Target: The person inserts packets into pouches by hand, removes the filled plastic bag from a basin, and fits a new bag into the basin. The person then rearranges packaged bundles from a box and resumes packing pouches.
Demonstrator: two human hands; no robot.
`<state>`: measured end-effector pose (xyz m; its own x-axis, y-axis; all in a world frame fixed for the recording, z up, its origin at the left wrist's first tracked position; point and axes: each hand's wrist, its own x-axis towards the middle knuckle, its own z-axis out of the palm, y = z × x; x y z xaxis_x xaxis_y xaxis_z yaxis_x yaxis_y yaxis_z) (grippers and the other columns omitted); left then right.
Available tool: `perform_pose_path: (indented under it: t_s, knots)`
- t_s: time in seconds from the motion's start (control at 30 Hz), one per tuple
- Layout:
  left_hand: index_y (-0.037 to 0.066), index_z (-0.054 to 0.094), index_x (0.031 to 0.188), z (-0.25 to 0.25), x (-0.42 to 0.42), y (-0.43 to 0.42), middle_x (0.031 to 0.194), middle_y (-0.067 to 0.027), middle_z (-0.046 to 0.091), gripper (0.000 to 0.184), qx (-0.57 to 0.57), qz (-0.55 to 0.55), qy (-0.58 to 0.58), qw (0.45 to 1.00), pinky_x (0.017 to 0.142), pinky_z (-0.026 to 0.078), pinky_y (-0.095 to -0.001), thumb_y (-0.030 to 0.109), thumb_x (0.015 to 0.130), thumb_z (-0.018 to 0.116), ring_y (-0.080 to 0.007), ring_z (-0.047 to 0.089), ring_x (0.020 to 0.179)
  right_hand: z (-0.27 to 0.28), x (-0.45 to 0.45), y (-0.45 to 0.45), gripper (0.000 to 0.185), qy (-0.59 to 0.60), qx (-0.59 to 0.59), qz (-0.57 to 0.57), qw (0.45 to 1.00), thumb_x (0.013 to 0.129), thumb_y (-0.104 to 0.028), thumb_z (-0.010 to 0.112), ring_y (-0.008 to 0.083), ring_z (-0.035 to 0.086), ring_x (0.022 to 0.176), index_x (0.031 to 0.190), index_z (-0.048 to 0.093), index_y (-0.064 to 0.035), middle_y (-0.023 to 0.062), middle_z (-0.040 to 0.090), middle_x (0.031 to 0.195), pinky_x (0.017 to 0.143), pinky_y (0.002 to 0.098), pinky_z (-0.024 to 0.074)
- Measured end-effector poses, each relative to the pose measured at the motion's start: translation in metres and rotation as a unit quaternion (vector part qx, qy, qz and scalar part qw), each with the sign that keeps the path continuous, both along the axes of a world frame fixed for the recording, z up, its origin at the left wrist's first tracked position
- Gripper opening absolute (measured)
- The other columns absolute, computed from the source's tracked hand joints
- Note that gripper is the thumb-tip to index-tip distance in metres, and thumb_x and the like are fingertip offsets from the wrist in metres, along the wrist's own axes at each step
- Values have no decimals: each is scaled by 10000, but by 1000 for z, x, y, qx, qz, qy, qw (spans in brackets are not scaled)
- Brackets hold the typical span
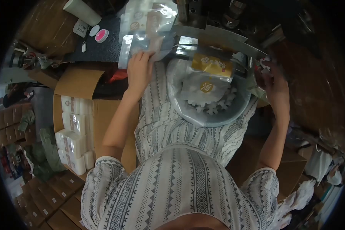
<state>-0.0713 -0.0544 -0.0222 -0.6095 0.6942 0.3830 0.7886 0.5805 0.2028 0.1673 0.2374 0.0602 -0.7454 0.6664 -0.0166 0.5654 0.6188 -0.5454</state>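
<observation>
A stack of clear printed plastic bags [132, 21] lies on the dark worktop in front of me. My left hand [139, 73] has its fingers curled on the near edge of a clear plastic bag [126, 50] there. In my lap sits a basin [207, 122] lined with clear plastic. Inside it are several white gear-shaped pieces [211, 108] and a clear pouch with a gold label [212, 66]. My right hand [278, 86] is at the machine's right side, beside a partly hidden greenish packet [259, 92]. Its fingers are dark and smeared, so its grip is unclear.
A metal machine [226, 32] stands across the back of the worktop. To the left are a white cup [82, 12], a round pink tin [101, 36] and an open carton [76, 82] with white wrapped packs [73, 138]. Brown boxes [46, 199] cover the lower left.
</observation>
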Motion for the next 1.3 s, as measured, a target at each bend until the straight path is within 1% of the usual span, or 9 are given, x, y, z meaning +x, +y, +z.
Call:
perform_pose_path:
  t_s: [0.17,0.6,0.67,0.8,0.87,0.93,1.0,1.13,1.3]
  knots:
    - [63,664,834,34,52,0,753,-87,578,71,148,5,-35,988,553,454,-362,67,764,656,-294,580,647,10,-30,-54,120,212,-191,200,937,848,-26,594,233,642,901,947,525,-31,97,658,1005,736,337,497]
    - [23,670,902,40,84,41,787,-78,629,122,151,-188,-249,938,561,462,-311,115,821,655,-209,619,644,-22,-47,-70,234,268,-318,183,891,847,-72,644,200,616,1031,1031,511,-16,101,658,1010,841,303,472]
    - [-28,657,921,40,81,58,817,-85,654,196,156,-68,-578,798,543,473,-287,159,863,636,-138,628,614,-21,-44,-61,247,290,-212,155,920,851,-84,643,198,615,1027,1057,524,-16,103,655,1019,840,298,470]
    - [-43,650,939,30,52,90,821,-67,648,290,100,-65,-612,782,589,461,-220,242,897,614,-88,596,664,-20,-23,-34,272,234,-121,112,958,853,-136,651,234,627,974,1093,571,-38,130,634,1063,819,299,473]
    - [-38,641,995,19,51,101,866,-73,654,317,236,-35,-700,673,605,471,-211,264,901,611,-95,599,675,-12,-12,-27,265,184,-67,54,979,845,-148,648,263,628,952,1082,583,-50,140,624,1077,808,321,483]
    - [-38,637,1009,21,53,101,874,-71,652,327,221,-30,-686,692,606,469,-210,272,908,602,-94,599,684,-17,-4,-7,258,136,-11,-2,991,837,-160,645,292,629,929,1071,596,-61,149,614,1091,797,342,492]
    - [-38,633,1024,18,51,93,881,-70,649,338,206,-18,-672,711,608,467,-209,279,914,593,-93,598,694,-39,1,15,276,-81,326,-7,942,822,-156,616,337,624,906,1088,595,-83,159,603,1098,779,411,503]
    - [-31,629,1037,54,-9,62,887,-81,653,406,110,-84,-620,773,640,489,-262,351,944,528,-131,625,721,-52,1,25,289,-97,233,-36,967,811,-135,576,360,616,931,1094,589,-82,159,598,1111,780,455,499]
    - [89,581,1197,47,-145,89,1146,-140,614,432,10,84,-89,992,855,480,-426,405,913,497,-307,615,1013,-52,-1,31,299,-70,188,-2,980,788,-113,569,379,610,930,1086,588,-94,179,628,1026,777,471,494]
